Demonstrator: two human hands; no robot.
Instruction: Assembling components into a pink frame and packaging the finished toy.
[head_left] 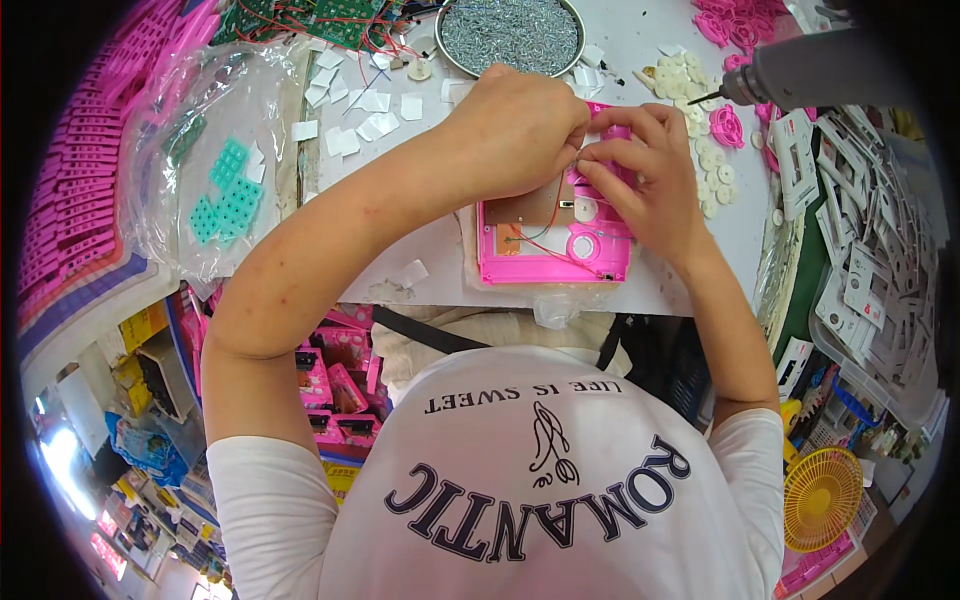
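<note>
Cluttered white bench point(690, 290) carries a pink plastic casing point(555, 250), lying flat so its wiring faces up; both hands, left hand point(515, 130) and right hand point(650, 175), have fingers pinched closed over its top edge (what they pinch is hidden).

Bright, even light; fisheye-bent, dark rim

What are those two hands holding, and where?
Both the left hand and right hand pinch something small at the pink housing's top edge; the item itself is hidden.
</note>
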